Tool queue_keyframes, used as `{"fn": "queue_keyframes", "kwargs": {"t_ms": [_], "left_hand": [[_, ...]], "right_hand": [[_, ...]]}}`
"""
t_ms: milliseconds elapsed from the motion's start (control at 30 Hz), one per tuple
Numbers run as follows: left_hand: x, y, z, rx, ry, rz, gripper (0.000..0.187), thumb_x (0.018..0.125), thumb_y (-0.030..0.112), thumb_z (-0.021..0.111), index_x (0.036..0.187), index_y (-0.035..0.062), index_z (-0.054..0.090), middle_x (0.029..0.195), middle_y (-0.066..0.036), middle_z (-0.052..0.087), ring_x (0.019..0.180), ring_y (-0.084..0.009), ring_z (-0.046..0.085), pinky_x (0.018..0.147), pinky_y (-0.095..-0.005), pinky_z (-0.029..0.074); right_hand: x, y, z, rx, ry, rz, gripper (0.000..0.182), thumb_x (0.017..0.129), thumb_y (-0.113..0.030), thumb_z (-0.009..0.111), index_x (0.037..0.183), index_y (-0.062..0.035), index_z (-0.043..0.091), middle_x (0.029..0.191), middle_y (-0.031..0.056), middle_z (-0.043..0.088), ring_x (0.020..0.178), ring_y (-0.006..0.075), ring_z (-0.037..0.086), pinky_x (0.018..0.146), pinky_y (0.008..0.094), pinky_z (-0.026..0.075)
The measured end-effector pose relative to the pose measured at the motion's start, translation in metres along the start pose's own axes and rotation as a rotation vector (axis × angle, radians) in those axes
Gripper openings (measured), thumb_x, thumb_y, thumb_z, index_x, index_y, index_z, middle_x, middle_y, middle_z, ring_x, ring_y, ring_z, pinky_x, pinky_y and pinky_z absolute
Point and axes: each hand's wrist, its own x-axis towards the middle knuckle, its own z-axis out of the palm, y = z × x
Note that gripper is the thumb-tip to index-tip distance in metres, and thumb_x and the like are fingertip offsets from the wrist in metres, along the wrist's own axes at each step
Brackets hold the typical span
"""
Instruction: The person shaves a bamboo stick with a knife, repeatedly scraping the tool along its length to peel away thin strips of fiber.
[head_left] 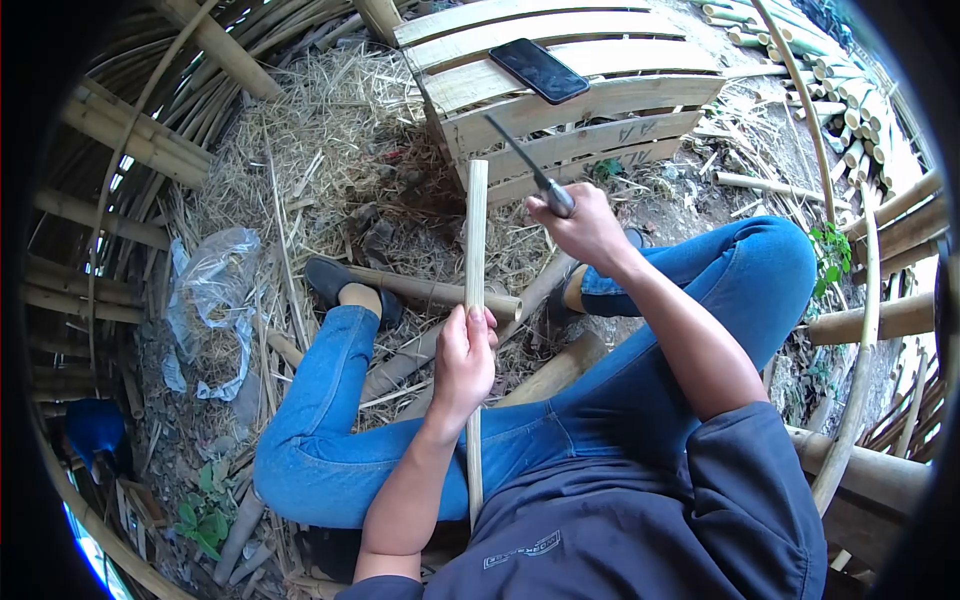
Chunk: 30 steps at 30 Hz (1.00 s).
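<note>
My left hand (465, 360) is closed around a pale bamboo strip (476, 230) that stands nearly upright in the view. The strip's lower end runs down over my jeans to my shirt. To the right, my right hand (580, 228) is wrapped around the handle of a knife (535, 172). Its thin dark blade points up and left, apart from the strip's upper end. Part of the handle is hidden inside my fist.
A slatted wooden crate (560, 60) stands ahead with a phone (540, 70) on top. Cut bamboo poles (850, 110) are piled at the far right. A clear plastic bag (215, 290) lies on straw to the left. A bamboo pole (430, 292) lies between my feet.
</note>
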Motion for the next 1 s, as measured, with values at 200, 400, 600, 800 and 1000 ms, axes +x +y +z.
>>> {"fn": "queue_keyframes", "kwargs": {"t_ms": [200, 400, 600, 800, 1000], "left_hand": [[-0.004, 0.024, -0.005, -0.337, -0.105, -0.195, 0.034, 0.112, 0.039, 0.036, 0.097, 0.0111, 0.048, 0.065, 0.009, 0.035, 0.047, 0.0000, 0.027, 0.040, -0.0188, 0.024], [-0.002, 0.014, 0.000, -0.239, -0.096, -0.126, 0.038, 0.111, 0.045, 0.035, 0.094, 0.0122, 0.045, 0.063, 0.008, 0.034, 0.046, -0.0007, 0.027, 0.039, -0.0191, 0.024], [-0.008, 0.011, 0.001, -0.127, -0.078, -0.035, 0.035, 0.111, 0.040, 0.035, 0.092, 0.0115, 0.044, 0.063, 0.007, 0.038, 0.046, -0.0010, 0.032, 0.039, -0.0197, 0.027], [-0.010, 0.012, 0.001, -0.063, -0.047, -0.035, 0.035, 0.112, 0.034, 0.038, 0.090, 0.0089, 0.047, 0.062, 0.005, 0.043, 0.047, -0.0024, 0.039, 0.040, -0.0210, 0.033], [-0.013, 0.013, 0.006, -0.015, -0.047, -0.017, 0.035, 0.111, 0.033, 0.038, 0.089, 0.0078, 0.048, 0.061, 0.005, 0.043, 0.047, -0.0025, 0.039, 0.041, -0.0220, 0.033]], "right_hand": [[-0.022, -0.008, 0.017, -0.167, -0.127, -0.181, 0.029, 0.086, -0.027, 0.072, 0.075, -0.0007, 0.069, 0.062, 0.0206, 0.063, 0.056, 0.0363, 0.061, 0.060, 0.0458, 0.051], [-0.017, -0.005, 0.015, -0.520, -0.097, -0.187, 0.013, 0.070, -0.014, 0.067, 0.079, -0.0066, 0.073, 0.072, 0.0219, 0.068, 0.072, 0.0403, 0.069, 0.072, 0.0493, 0.057], [-0.004, -0.001, 0.004, -0.504, 0.005, -0.160, 0.015, 0.068, -0.013, 0.067, 0.075, -0.0014, 0.073, 0.072, 0.0254, 0.068, 0.071, 0.0420, 0.071, 0.071, 0.0483, 0.058], [-0.003, 0.005, 0.003, -0.511, 0.079, -0.194, 0.014, 0.067, -0.012, 0.068, 0.075, -0.0013, 0.073, 0.074, 0.0259, 0.069, 0.072, 0.0418, 0.071, 0.071, 0.0485, 0.058], [0.005, 0.004, -0.014, -0.533, 0.110, -0.139, 0.016, 0.069, -0.012, 0.066, 0.079, -0.0025, 0.075, 0.076, 0.0250, 0.070, 0.074, 0.0412, 0.071, 0.073, 0.0476, 0.058]]}}
